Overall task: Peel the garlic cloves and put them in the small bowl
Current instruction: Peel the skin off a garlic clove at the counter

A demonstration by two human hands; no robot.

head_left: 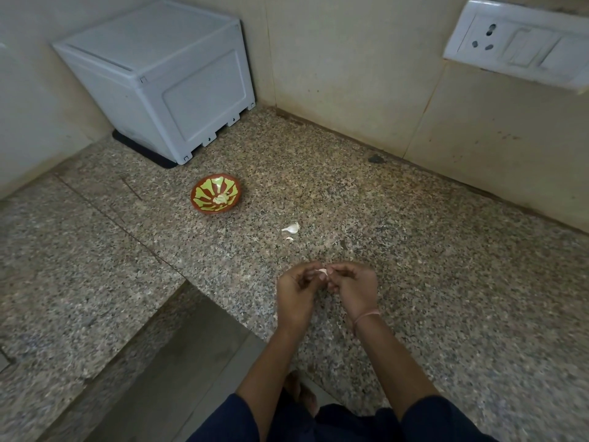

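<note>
White and small, the garlic clove [322, 271] is up off the desk [414, 250], pinched between the two hands at the near side. The left hand [294, 293] curls round it from the left. The right hand [352, 287] pinches it from the right. So both hands have hold of the same clove, and they touch each other there. I cannot tell how much skin is on it, because it is tiny and partly hidden.

I think the clove is very light and hard inside. Its skin looks thin, dry and papery, so it should tear easily, though it may stick. A bare clove may be a bit slippery. A good way is to hold the fat middle with one hand and pick at the pointed end with the other. Squeeze too hard and it may pop out.

The small bowl [204, 188] is red-brown with a yellow-green pattern. It stands farther away and to the left, well apart from the hands. A few peeled cloves [221, 199] lie in its middle.

Between the bowl and the hands a white piece [291, 228] lies on the desk, with a smaller bit [289, 239] just beside it. I cannot tell if these are garlic or only skin. A grey box [165, 74] stands in the far left corner.
</note>
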